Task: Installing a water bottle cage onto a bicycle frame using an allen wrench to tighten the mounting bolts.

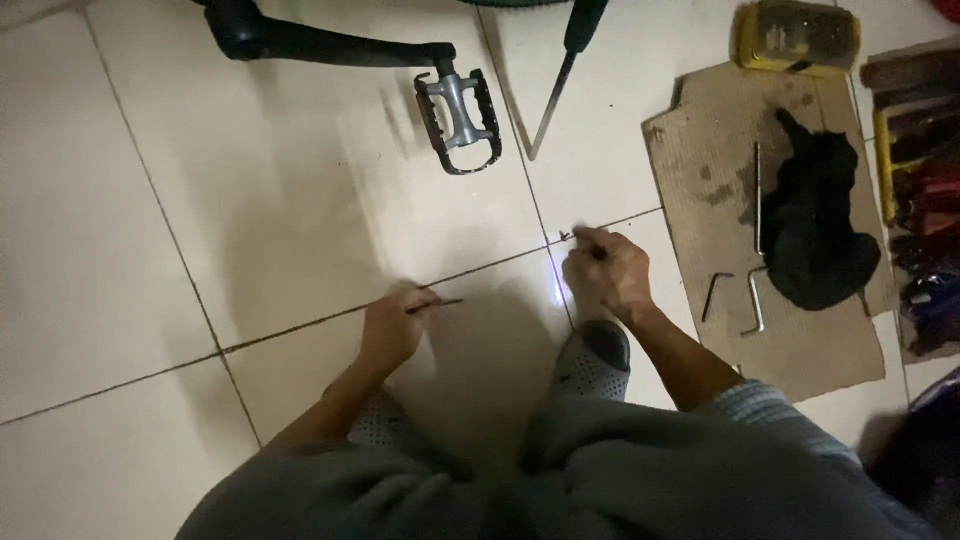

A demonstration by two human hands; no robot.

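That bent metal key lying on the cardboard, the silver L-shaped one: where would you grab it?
Take the silver L-shaped key by its long straight shank, pinching from above across its width. It lies flat on the cardboard sheet, so only the top and sides are free. The dark key to its left and the black cloth to its right lie close, so probably keep fingers narrow.

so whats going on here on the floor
A person crouches on a tiled floor below a bike pedal on its crank. The left hand pinches a thin dark rod, and the right hand pinches something tiny near the floor. To the right lies a cardboard sheet with hex keys and a black rag on it.
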